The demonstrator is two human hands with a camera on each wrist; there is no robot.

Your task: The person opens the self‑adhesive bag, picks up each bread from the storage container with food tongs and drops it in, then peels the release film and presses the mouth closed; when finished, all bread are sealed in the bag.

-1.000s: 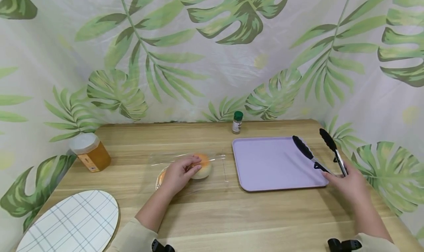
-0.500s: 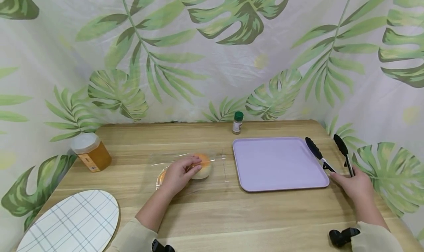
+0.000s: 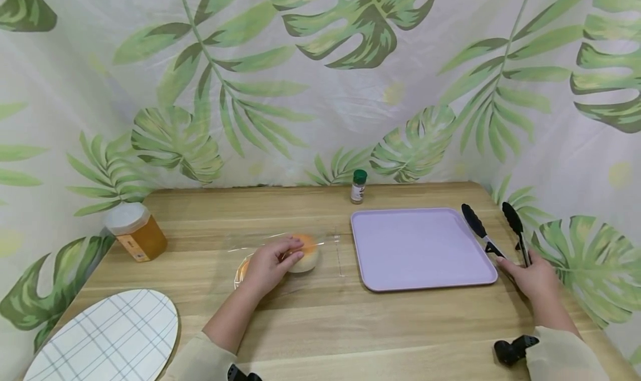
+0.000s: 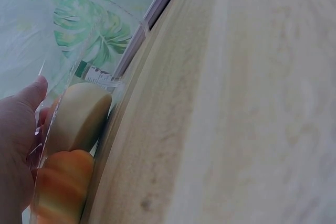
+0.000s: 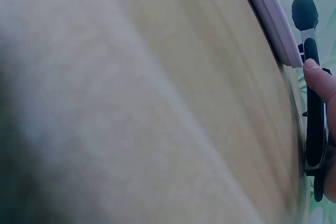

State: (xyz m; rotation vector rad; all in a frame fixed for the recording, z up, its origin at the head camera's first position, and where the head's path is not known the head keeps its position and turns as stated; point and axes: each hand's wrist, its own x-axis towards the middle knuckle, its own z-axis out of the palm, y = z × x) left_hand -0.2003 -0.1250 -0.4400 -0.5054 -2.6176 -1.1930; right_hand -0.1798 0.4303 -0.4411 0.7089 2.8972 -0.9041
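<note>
Clear plastic packaging (image 3: 330, 258) holds a round, pale bread bun with an orange-brown top (image 3: 306, 257) and an orange-brown bread roll (image 4: 63, 184). My left hand (image 3: 269, 263) rests on the packaging over the bread, its thumb and fingers apart, and it partly hides the roll in the head view. At the right, my right hand (image 3: 536, 281) grips black-tipped metal tongs (image 3: 474, 221) by the handles. The tongs' arms are spread apart, tips pointing away from me, beside the right edge of a lilac tray (image 3: 423, 250). In the right wrist view the thumb lies along the tongs' handle (image 5: 315, 124).
A green-capped spice jar (image 3: 358, 187) stands behind the tray. An amber jar with a whitish lid (image 3: 137, 233) leans at the left. A checked oval board (image 3: 107, 336) lies front left on the wooden table (image 3: 350, 336). Leaf-print cloth (image 3: 340, 103) hangs around the table.
My right hand has moved slightly right with the tongs, whose tips have shifted right from over the tray to its outer edge. The left hand and bread have stayed put.
</note>
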